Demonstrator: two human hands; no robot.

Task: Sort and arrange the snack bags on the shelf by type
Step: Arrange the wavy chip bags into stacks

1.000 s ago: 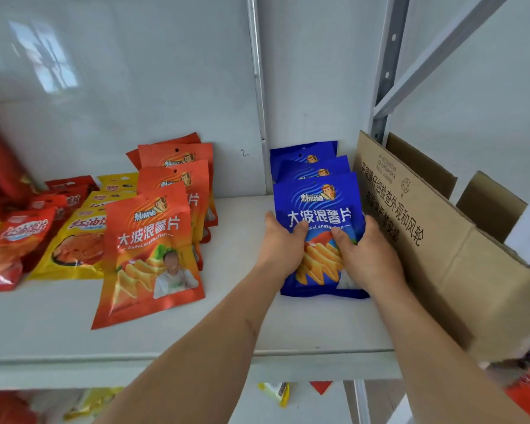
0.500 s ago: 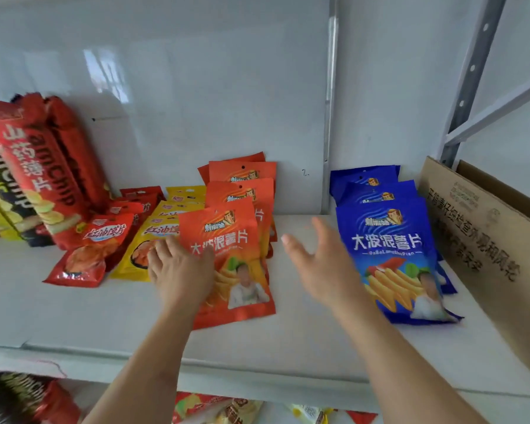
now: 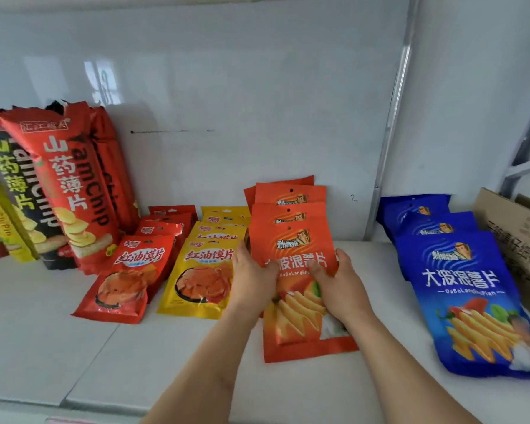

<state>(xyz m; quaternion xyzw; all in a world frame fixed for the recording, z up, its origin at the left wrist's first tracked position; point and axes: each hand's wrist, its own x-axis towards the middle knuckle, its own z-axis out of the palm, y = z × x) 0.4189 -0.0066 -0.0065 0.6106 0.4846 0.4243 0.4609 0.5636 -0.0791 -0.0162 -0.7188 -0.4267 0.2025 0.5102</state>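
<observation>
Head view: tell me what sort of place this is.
Probably a shop or stockroom: a white metal shelf with rows of same-type orange snack bags and blue snack bags, beside a brown cardboard carton.

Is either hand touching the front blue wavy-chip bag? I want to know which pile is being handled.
No: the left hand and right hand both hold the front orange foil chip bag, apart from the blue foil chip bag.

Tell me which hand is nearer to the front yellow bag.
Left. The left hand grips the left edge of the front orange bag, right beside the front yellow bag. The right hand holds the orange bag's right side, farther from the yellow one.
</observation>
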